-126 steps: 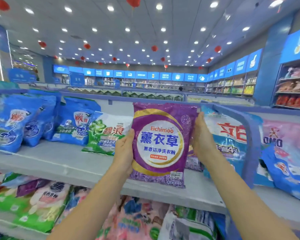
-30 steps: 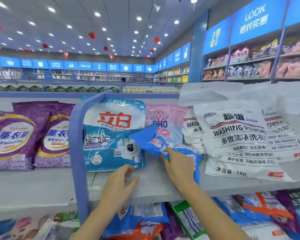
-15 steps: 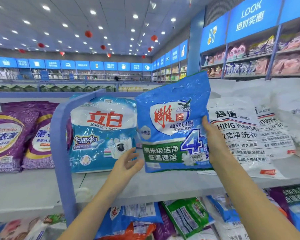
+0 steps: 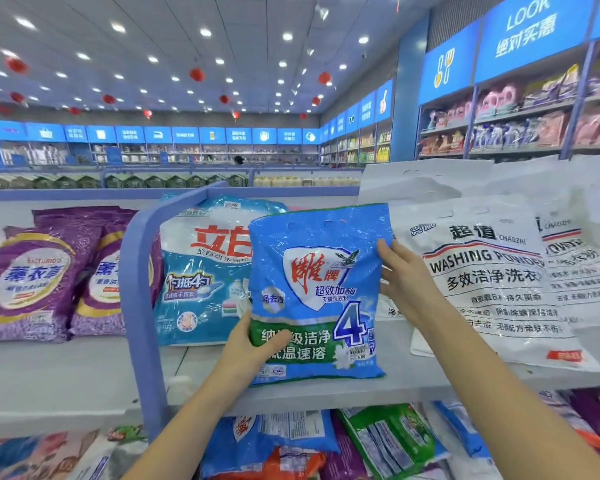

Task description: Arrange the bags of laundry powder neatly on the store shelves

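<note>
Progress looks partial: purple plastic bags (image 4: pixel 32 282) and a pale blue-and-white bag (image 4: pixel 201 271) lean in order on the grey shelf (image 4: pixel 66 372), while white washing-powder bags (image 4: pixel 482 278) sprawl flat. Your left grip (image 4: pixel 253 344) pinches the glossy blue powder bag (image 4: pixel 319 292) low down, and your right grip (image 4: pixel 406 289) holds its upper side, keeping it upright at the shelf front.
</note>
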Demonstrator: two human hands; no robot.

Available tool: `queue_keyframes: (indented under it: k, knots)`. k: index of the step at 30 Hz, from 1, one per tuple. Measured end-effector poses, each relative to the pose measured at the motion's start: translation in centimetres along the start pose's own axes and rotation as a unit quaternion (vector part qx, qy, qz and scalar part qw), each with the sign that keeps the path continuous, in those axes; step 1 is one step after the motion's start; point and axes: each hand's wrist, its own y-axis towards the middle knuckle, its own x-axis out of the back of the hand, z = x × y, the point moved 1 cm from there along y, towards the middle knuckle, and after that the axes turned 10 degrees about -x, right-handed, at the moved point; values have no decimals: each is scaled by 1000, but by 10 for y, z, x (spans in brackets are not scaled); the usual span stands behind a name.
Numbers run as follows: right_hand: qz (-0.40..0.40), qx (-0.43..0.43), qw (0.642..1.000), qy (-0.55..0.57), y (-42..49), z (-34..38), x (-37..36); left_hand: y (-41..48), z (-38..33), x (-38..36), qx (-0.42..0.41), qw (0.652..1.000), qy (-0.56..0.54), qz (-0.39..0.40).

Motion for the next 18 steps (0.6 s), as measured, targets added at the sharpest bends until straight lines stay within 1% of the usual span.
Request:
queue_keyframes:
  k: [2,5,8,10,12,14,15,16,18]
  knots:
    - [-55,33,997,-35,6,8,-5,1,1,1,-1,1000,23,8]
    - [-98,72,991,-48,12,20,-1,5,-2,2,-20,999,32,1]
    - [-103,66,991,-56,13,20,3,8,-2,0,-16,999,26,-14]
    - [-96,69,988,-95,12,21,-2,7,2,0,-12,1000,18,-18]
    - [-103,118,974,-161,13,33,-10,5,3,2,-7,1000,17,-12]
    - [-129,202,939,-245,14,51,-25,4,4,3,-5,1000,9,-13]
    - [-141,247,914,-290,15,61,-36,4,3,3,-3,1000,3,-12]
    - [-150,291,880,-344,14,70,-49,3,2,3,-1,1000,-1,-12]
    - [-155,354,786,-483,20,80,-80,3,0,2,-4,1000,-5,-6]
